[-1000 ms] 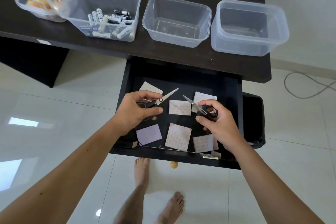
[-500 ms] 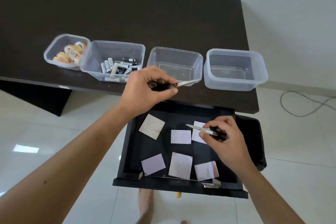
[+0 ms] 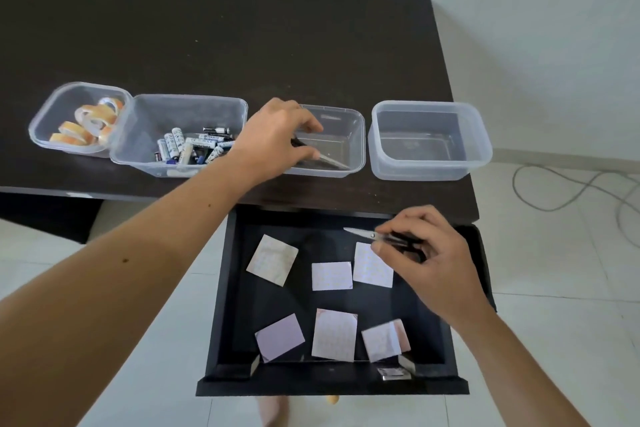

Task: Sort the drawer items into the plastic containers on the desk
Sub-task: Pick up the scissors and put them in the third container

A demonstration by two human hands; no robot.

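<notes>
Open drawer (image 3: 332, 386) with six paper squares (image 3: 334, 334). Above its back right corner, the right hand (image 3: 424, 253) pinches small scissors (image 3: 377, 236). Beyond the drawer, on the surface, the left hand (image 3: 277, 137) lowers a second pair (image 3: 329, 160) into the third tub (image 3: 358, 135) — released early, its blades could skid out.

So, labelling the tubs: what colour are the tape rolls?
Orange-and-clear tape rolls, seen in the head view.
</notes>
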